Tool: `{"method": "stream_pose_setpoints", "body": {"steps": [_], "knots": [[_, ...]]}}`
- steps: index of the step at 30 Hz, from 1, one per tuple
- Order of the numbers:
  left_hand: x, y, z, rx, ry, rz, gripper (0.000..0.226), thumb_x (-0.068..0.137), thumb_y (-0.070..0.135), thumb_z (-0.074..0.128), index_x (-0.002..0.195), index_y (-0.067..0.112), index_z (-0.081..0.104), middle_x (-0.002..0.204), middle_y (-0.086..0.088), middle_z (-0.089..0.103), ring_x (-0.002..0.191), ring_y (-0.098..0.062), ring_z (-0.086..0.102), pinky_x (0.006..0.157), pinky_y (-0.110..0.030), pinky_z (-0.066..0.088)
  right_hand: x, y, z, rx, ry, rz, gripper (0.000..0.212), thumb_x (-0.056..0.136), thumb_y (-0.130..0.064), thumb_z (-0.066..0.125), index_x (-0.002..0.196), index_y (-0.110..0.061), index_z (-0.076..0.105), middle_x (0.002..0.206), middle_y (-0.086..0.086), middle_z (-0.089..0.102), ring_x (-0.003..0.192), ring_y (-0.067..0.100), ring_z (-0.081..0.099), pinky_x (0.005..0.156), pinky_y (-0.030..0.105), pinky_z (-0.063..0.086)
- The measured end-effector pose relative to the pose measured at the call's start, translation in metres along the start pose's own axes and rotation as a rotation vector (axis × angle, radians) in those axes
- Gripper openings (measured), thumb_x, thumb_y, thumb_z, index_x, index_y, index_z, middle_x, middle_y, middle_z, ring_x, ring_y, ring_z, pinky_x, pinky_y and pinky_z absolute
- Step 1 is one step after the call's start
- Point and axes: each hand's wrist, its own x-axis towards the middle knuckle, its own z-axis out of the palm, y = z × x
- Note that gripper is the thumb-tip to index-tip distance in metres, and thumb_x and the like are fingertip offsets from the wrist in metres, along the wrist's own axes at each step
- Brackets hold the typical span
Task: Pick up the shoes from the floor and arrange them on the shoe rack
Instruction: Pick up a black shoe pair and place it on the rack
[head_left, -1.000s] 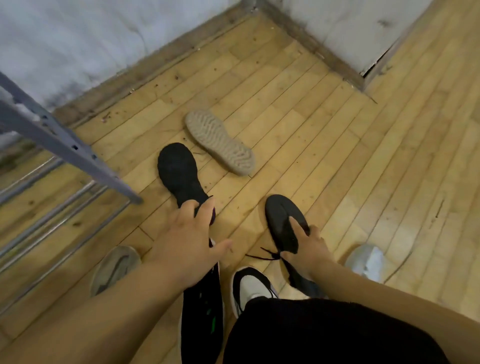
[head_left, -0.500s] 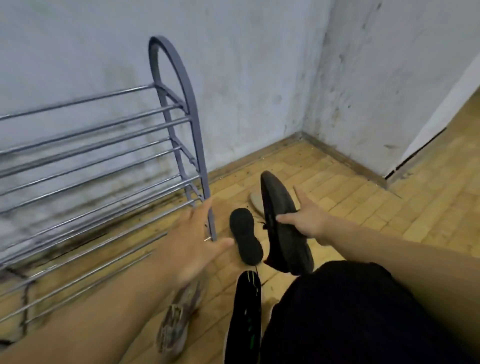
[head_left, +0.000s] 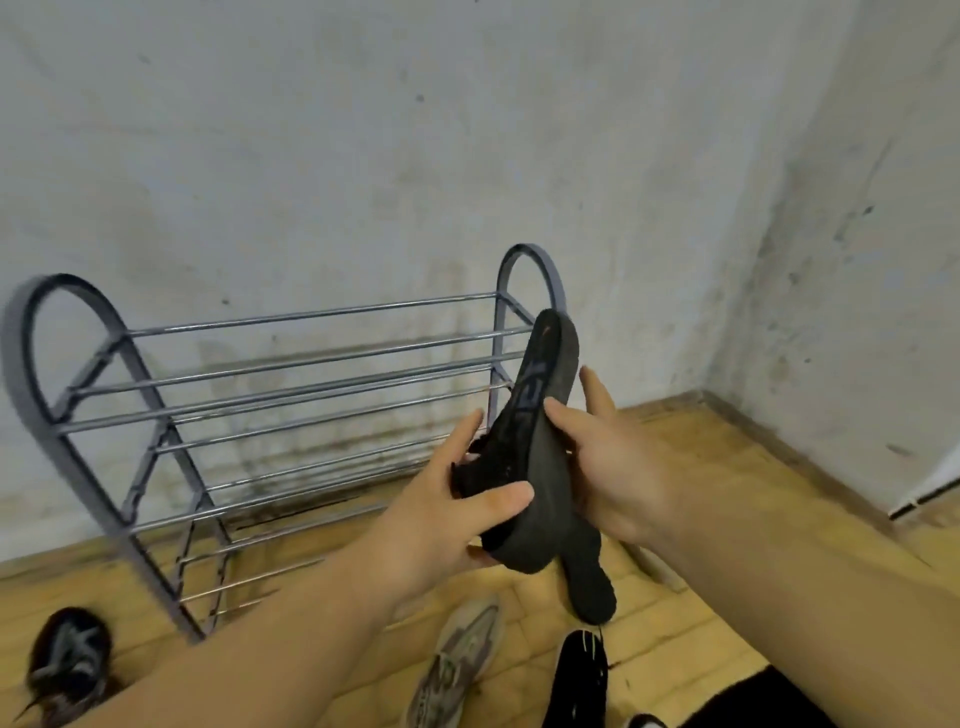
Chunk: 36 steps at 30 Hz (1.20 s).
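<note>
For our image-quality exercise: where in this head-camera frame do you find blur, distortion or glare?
Head view: motion blur smears the shoe rack's left arch and the dark shoe at bottom left; wide-angle distortion bows the wall corner; the held black shoe is sharper; no glare.

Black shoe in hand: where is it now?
Head view, centre-right: the black shoe is off the floor, held between left hand and right hand, before the right end of the shoe rack.

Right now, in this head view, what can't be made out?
Head view:
held black shoe: partly covered by the left hand and right hand.
dark shoe lower left: motion-blurred, laces unclear.
black shoe at bottom: cut off by the frame edge.
shoe rack: lowest rails hidden behind the left forearm.
</note>
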Motion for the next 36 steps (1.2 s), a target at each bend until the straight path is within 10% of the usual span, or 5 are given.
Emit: {"method": "stream_pose_setpoints", "body": {"steps": [10, 17, 25, 30, 36], "knots": [[-0.007, -0.009, -0.031, 0.250, 0.127, 0.107, 0.103, 0.071, 0.017, 0.092, 0.152, 0.047, 0.034, 0.137, 0.017, 0.058, 0.119, -0.003, 0.061, 0.100, -0.031, 0.052, -0.001, 0.008, 0.025, -0.408, -0.070, -0.116, 0.072, 0.104, -0.013, 0.058, 0.150, -0.061, 0.030, 0.108, -0.002, 0.077, 0.093, 0.017, 0.078, 0.074, 0.033, 0.063], [0.007, -0.001, -0.042, 0.260, 0.141, 0.123, 0.114, 0.053, 0.025, 0.094, 0.152, 0.041, 0.040, 0.131, 0.012, 0.064, 0.115, -0.014, 0.068, 0.101, -0.043, 0.055, 0.015, 0.010, 0.013, -0.472, -0.119, -0.029, 0.072, 0.101, -0.018, 0.064, 0.157, -0.047, 0.029, 0.140, 0.007, 0.062, 0.099, 0.020, 0.077, 0.077, 0.031, 0.063], [0.013, -0.002, -0.056, 0.454, 0.148, 0.030, 0.110, 0.064, 0.013, 0.094, 0.153, 0.043, 0.037, 0.132, 0.011, 0.062, 0.117, -0.017, 0.065, 0.104, -0.045, 0.052, 0.018, -0.001, -0.021, -0.784, -0.085, 0.007, 0.064, 0.101, -0.030, 0.063, 0.156, -0.044, 0.034, 0.128, 0.005, 0.067, 0.101, 0.018, 0.073, 0.088, 0.035, 0.060], [-0.001, -0.002, -0.064, 0.668, -0.063, -0.123, 0.098, 0.072, 0.007, 0.090, 0.150, 0.041, 0.040, 0.128, 0.018, 0.059, 0.119, -0.009, 0.061, 0.097, -0.026, 0.050, 0.011, 0.012, -0.019, -1.127, -0.239, 0.004, 0.070, 0.098, -0.048, 0.062, 0.158, -0.048, 0.025, 0.130, -0.007, 0.068, 0.103, 0.010, 0.070, 0.096, 0.035, 0.055], [-0.034, -0.006, -0.085, 1.052, -0.245, -0.347, 0.099, 0.070, 0.028, 0.093, 0.151, 0.045, 0.039, 0.137, 0.011, 0.054, 0.122, -0.018, 0.057, 0.105, -0.041, 0.047, 0.002, 0.046, 0.010, -1.440, -0.653, 0.177, 0.083, 0.098, -0.055, 0.058, 0.162, -0.046, 0.006, 0.151, 0.000, 0.053, 0.129, 0.022, 0.056, 0.093, 0.027, 0.036]]}}
